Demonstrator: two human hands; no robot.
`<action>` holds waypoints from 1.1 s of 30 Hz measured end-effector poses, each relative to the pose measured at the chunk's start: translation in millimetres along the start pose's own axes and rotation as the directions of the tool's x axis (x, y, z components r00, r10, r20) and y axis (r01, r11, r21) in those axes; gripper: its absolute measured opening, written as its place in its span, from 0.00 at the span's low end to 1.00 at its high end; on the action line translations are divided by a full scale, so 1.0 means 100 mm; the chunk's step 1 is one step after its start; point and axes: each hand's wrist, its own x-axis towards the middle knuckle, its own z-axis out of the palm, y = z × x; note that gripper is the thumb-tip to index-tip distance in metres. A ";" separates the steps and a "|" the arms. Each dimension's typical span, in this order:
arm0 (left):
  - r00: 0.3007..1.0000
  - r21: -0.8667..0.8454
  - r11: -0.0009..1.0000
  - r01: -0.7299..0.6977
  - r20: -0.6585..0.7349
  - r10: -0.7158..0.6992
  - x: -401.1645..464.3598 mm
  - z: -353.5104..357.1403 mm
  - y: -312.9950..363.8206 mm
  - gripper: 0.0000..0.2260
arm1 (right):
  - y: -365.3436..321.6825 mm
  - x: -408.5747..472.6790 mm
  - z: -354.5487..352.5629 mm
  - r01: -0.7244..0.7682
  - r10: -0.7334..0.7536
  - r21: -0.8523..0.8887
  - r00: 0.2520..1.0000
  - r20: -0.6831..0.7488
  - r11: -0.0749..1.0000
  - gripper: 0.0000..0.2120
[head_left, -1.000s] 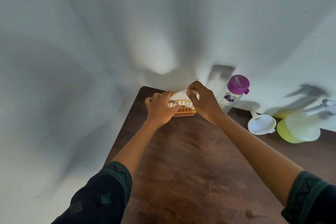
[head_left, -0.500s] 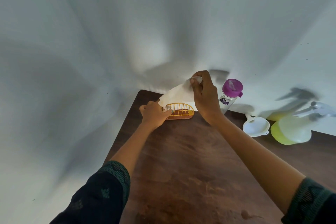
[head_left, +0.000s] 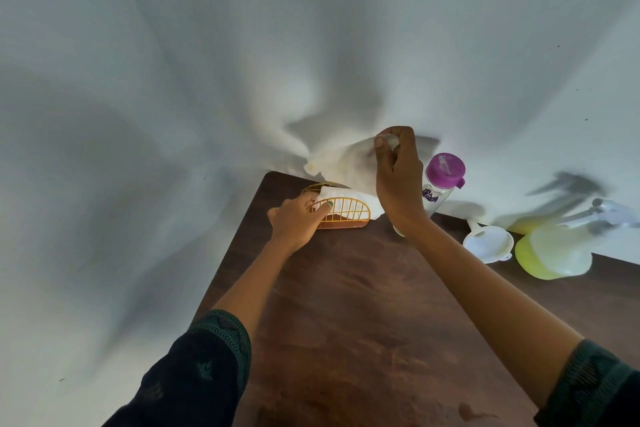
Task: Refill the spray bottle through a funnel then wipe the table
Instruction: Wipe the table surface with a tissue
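Overhead, white wall (head_left: 173, 80) — dark wooden table (head_left: 363, 322) pushed against it.

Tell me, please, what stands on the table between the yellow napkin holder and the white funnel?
In the head view, a clear water bottle with a purple lid stands between the napkin holder and the funnel, partly hidden behind the right hand.

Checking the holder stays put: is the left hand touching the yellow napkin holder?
Touching. The head view shows the left hand gripping the yellow napkin holder at its near end.
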 end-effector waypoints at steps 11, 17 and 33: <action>0.999 -0.905 0.423 -0.038 -0.038 0.007 -0.77 -0.29 0.14 0.25 | -0.34 -0.31 -0.42 -0.250 0.235 0.334 0.968 0.088 0.909 0.03; 0.867 -0.843 -0.224 0.489 0.439 0.236 -1.64 -0.58 0.28 0.35 | -0.31 -0.87 -0.90 -0.587 0.476 0.391 0.807 0.349 0.709 0.02; 0.781 -0.767 0.153 0.624 0.620 -0.074 -3.06 -0.17 0.50 0.08 | -0.14 -2.32 -1.90 -0.903 0.680 0.228 0.426 0.597 0.365 0.20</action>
